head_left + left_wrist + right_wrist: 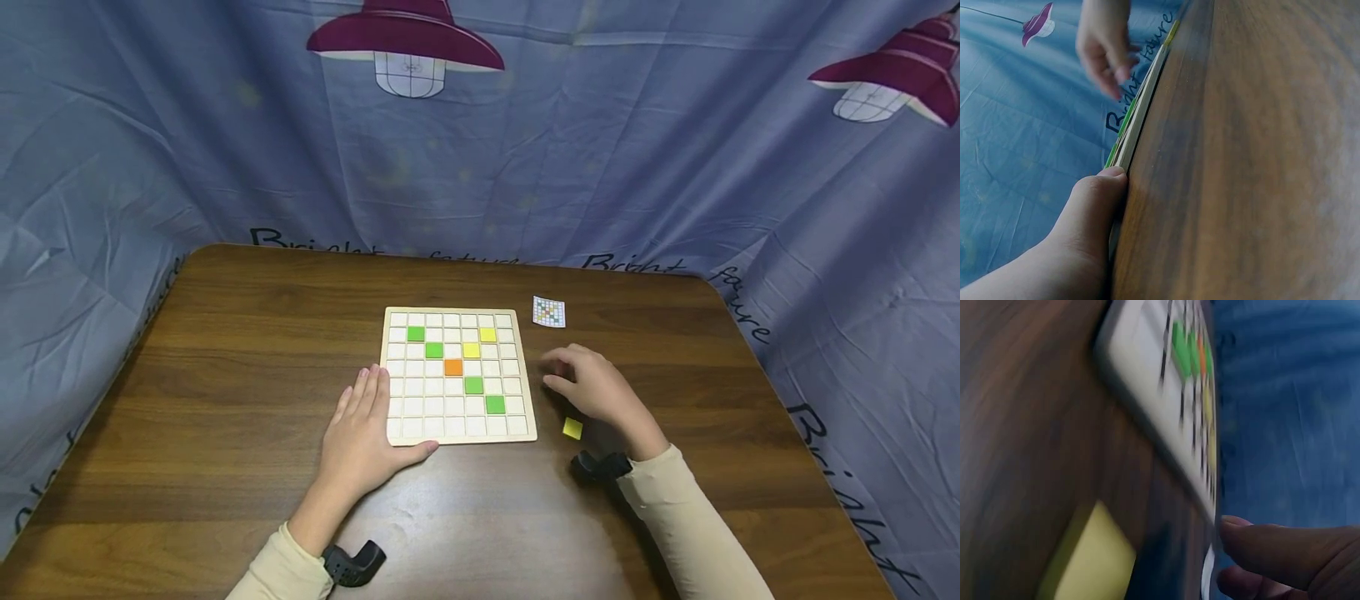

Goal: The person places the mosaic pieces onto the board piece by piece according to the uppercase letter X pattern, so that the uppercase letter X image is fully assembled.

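Observation:
A square wooden grid board (522,367) lies flat on the table, mostly filled with white squares. Several green tiles (474,385), two yellow tiles (471,350) and an orange tile (453,367) sit among them in crossing diagonals. My left hand (360,437) rests along the board's left edge with straight fingers, its thumb touching the front edge. Beside the right edge, my right hand (592,383) hovers with loosely bent fingers and nothing visible in them. A loose yellow tile (572,428) lies on the table just below it, also near in the right wrist view.
A small printed pattern card (549,312) lies beyond the board's far right corner. The brown wooden table (247,350) ends at a blue curtain (570,167) printed with lamps and lettering. Both wrists wear black straps.

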Available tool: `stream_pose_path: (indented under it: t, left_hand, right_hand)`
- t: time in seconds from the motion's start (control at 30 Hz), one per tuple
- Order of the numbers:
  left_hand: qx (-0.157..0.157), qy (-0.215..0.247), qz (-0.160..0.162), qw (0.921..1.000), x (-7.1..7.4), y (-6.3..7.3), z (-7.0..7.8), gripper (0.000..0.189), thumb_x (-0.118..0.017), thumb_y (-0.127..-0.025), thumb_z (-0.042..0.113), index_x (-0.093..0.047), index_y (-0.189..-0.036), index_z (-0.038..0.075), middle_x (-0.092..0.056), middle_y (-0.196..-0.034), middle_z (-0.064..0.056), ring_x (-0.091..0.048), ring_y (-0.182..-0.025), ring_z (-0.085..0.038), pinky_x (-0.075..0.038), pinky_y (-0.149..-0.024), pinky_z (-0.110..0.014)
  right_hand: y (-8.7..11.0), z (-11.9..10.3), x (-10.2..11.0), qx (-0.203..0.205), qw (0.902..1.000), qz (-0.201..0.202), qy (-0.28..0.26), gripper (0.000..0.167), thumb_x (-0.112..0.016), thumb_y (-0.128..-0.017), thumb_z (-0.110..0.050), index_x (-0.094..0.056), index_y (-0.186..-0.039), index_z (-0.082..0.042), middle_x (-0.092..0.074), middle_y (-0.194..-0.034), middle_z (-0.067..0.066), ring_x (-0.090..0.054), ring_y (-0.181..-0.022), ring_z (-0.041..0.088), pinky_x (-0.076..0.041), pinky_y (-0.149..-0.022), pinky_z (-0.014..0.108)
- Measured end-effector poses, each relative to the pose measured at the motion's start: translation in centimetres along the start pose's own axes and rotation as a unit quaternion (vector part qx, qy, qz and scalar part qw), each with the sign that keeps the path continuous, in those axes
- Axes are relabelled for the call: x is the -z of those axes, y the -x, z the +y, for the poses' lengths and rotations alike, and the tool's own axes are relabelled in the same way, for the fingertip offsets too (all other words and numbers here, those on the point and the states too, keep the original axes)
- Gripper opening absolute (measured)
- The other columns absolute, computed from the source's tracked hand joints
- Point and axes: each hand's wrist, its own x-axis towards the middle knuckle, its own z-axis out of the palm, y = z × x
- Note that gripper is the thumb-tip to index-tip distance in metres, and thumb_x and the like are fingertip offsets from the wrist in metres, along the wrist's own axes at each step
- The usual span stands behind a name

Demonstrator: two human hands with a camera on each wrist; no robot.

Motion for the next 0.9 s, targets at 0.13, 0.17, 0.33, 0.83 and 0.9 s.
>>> stream_pose_path:
  t: [0.13, 0.17, 0.33, 0.83, 0.9]
  left_hand:
    - [0.001, -0.002, 0.001, 1.0, 0.0, 0.0, 0.0, 0.132, -0.065, -0.067, 0.082, -0.021, -0.155, -0.005, -0.02, -0.164, -0.021, -0.017, -0.154, -0.034, -0.019, -0.124, -0.05]
    - [0.0, -0.002, 0.001, 1.0, 0.0, 0.0, 0.0, 0.132, -0.065, -0.067, 0.082, -0.021, -0.155, -0.005, -0.02, -0.164, -0.021, -0.017, -0.154, -0.034, -0.019, -0.124, -0.05]
    - [-0.001, -0.003, 0.003, 1.0, 0.2, -0.1, 0.0, 0.132, -0.065, -0.067, 0.083, -0.021, -0.155, -0.005, -0.02, -0.164, -0.021, -0.017, -0.154, -0.034, -0.02, -0.124, -0.05]
    - [-0.004, 0.002, 0.012, 0.9999, -0.3, 0.0, 0.0, 0.131, -0.066, -0.067, 0.082, -0.023, -0.154, -0.006, -0.023, -0.163, -0.022, -0.019, -0.153, -0.035, -0.021, -0.123, -0.05]
    - [-0.002, 0.001, 0.007, 1.0, -0.2, 0.0, 0.0, 0.132, -0.066, -0.067, 0.082, -0.022, -0.155, -0.006, -0.022, -0.163, -0.022, -0.018, -0.154, -0.035, -0.02, -0.124, -0.05]
  right_hand:
    - [2.4, 3.0, 1.1, -0.018, 0.9998, 0.0, -0.001, 0.034, -0.071, -0.092, -0.019, -0.068, -0.124, -0.009, -0.064, -0.1, 0.005, -0.057, -0.088, 0.018, -0.047, -0.075, 0.034]
    - [2.9, 3.6, 1.3, -0.023, 0.9997, -0.001, -0.004, 0.035, -0.071, -0.091, -0.019, -0.068, -0.125, -0.008, -0.064, -0.1, 0.006, -0.056, -0.088, 0.019, -0.047, -0.075, 0.033]
    - [5.0, 5.5, 1.7, -0.034, 0.9994, -0.006, -0.007, 0.04, -0.074, -0.089, -0.016, -0.067, -0.126, -0.005, -0.061, -0.101, 0.008, -0.052, -0.085, 0.018, -0.043, -0.072, 0.03]
    - [4.1, 6.5, 0.0, -0.06, 0.996, 0.03, -0.059, 0.02, -0.076, -0.087, -0.015, -0.065, -0.103, -0.013, -0.064, -0.093, 0.004, -0.054, -0.077, 0.017, -0.045, -0.066, 0.025]
    - [3.4, 6.3, -0.1, -0.062, 0.9948, 0.032, -0.074, 0.017, -0.076, -0.088, -0.015, -0.065, -0.101, -0.014, -0.065, -0.09, 0.003, -0.055, -0.076, 0.017, -0.046, -0.065, 0.024]
